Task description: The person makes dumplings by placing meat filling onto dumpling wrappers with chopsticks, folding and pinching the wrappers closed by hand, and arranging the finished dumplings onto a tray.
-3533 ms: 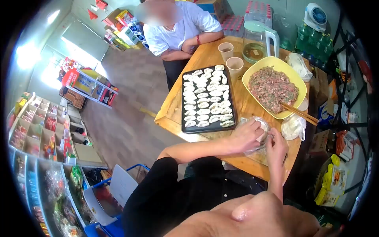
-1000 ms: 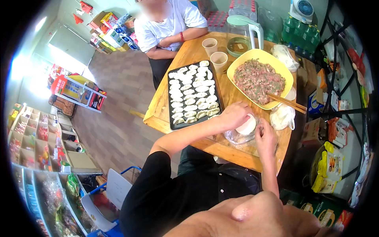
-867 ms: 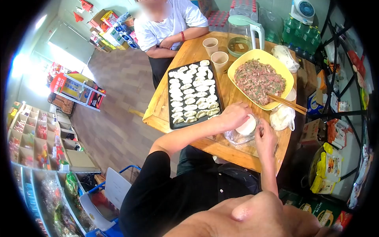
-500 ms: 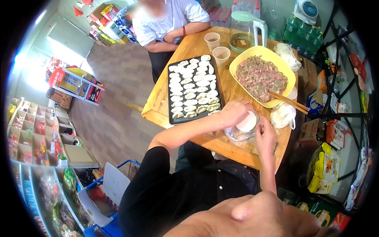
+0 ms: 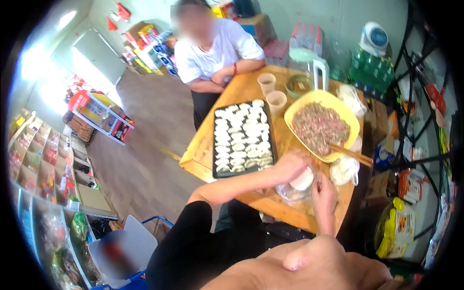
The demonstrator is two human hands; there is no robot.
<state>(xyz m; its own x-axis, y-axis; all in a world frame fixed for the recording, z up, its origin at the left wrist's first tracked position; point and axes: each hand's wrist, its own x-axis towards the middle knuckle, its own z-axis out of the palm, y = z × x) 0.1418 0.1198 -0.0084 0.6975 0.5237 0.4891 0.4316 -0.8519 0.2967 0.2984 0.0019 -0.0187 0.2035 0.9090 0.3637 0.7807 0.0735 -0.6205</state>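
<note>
Round white dumpling wrappers (image 5: 302, 179) lie on a clear plastic bag (image 5: 292, 193) near the table's front edge. My left hand (image 5: 291, 165) curls over their far left edge, fingers closed. At the right edge, my right hand (image 5: 324, 191) is closed in a pinch; its fingertips are small and blurred. To the left, a black tray (image 5: 233, 175) holds rows of filled dumplings (image 5: 237, 137). Beyond my hands stands a yellow bowl (image 5: 296, 126) of minced meat filling (image 5: 320, 126), with chopsticks (image 5: 351, 155) resting across its near rim.
Two paper cups (image 5: 276, 100) and a lidded clear pitcher (image 5: 298, 83) stand at the back of the wooden table (image 5: 198, 163). White plastic bags (image 5: 344, 170) lie by the bowl. Another person (image 5: 217, 53) sits beyond the tray, arms folded. A chair (image 5: 137, 237) stands behind left.
The view has tilted up, so the table and person appear lower. Both hands stay at the wrappers, with only slight finger movement. The tray and bowl stay in place.
</note>
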